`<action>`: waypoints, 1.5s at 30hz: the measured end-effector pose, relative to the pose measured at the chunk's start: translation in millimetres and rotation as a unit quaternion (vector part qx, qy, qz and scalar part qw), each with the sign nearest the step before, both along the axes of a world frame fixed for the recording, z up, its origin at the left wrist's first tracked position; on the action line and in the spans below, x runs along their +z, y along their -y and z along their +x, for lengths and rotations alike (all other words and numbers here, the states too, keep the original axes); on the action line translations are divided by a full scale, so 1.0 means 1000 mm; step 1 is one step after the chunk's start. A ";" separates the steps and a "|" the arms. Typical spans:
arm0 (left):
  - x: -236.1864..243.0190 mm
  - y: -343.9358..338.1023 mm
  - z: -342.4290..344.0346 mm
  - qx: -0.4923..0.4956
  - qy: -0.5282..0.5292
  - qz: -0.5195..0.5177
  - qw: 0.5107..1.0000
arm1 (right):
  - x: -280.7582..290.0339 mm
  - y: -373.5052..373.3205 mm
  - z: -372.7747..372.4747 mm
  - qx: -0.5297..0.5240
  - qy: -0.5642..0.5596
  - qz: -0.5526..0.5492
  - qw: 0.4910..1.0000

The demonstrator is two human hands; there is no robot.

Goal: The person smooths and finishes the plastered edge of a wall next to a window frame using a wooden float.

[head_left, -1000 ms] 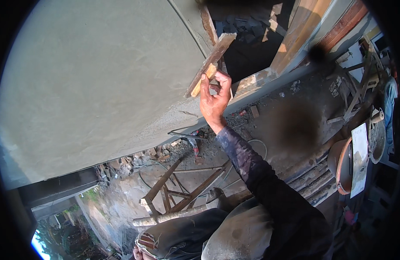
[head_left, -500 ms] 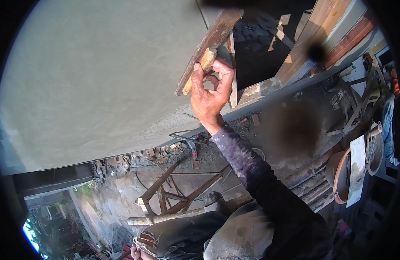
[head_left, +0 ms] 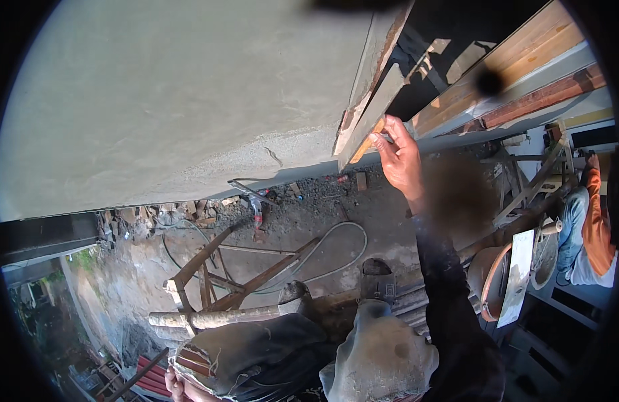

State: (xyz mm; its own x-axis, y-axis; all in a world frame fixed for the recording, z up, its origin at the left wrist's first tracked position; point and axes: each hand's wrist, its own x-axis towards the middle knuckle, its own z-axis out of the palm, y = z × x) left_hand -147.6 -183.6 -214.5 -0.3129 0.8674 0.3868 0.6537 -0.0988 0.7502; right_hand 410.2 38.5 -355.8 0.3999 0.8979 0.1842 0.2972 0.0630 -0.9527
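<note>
My right hand point(head_left: 401, 161) is closed around the wooden handle point(head_left: 367, 142) of a plastering float. The float's long, narrow board point(head_left: 376, 110) is tilted, standing edge-on beside the border of the grey plastered wall point(head_left: 189, 100), next to a dark opening. A small gap seems to show between board and wall edge. Low at the left, part of my left hand point(head_left: 176, 386) shows beside my knee with curled fingers. Whatever it grips, if anything, is hidden.
Wooden scaffold poles point(head_left: 222, 317) run under my feet, with a trestle point(head_left: 201, 275) beside them. A hose point(head_left: 356, 231) and rubble lie on the ground below. To the right are a tub point(head_left: 491, 285) with a pale board point(head_left: 520, 278) and a person in an orange sleeve point(head_left: 596, 228).
My right hand has moved the float rightward and lower, off the wall face to its edge by the opening, turning the board edge-on. The view has shifted, showing more of the ground and the other person.
</note>
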 end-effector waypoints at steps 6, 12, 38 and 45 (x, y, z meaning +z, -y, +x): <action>0.004 0.002 0.001 -0.001 0.036 -0.005 0.999 | 0.006 -0.032 0.023 0.053 0.042 0.024 0.997; 0.008 0.008 0.015 -0.005 0.059 -0.010 0.998 | 0.012 -0.046 0.030 0.099 0.006 0.029 0.995; 0.018 -0.003 -0.020 -0.112 -0.241 0.046 0.963 | 0.022 -0.056 0.036 0.037 0.059 0.051 0.996; -0.003 0.030 -0.090 -0.134 -0.030 -0.006 0.990 | 0.038 -0.058 0.037 0.031 0.081 0.082 0.993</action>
State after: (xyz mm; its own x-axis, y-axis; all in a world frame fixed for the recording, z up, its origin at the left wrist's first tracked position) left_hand -237.3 -213.2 -217.7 -0.0469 0.9210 0.3867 0.6484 -0.2664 0.7131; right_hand 446.7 96.6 -317.6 0.2986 0.8721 0.3876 0.4371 0.2360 -0.8679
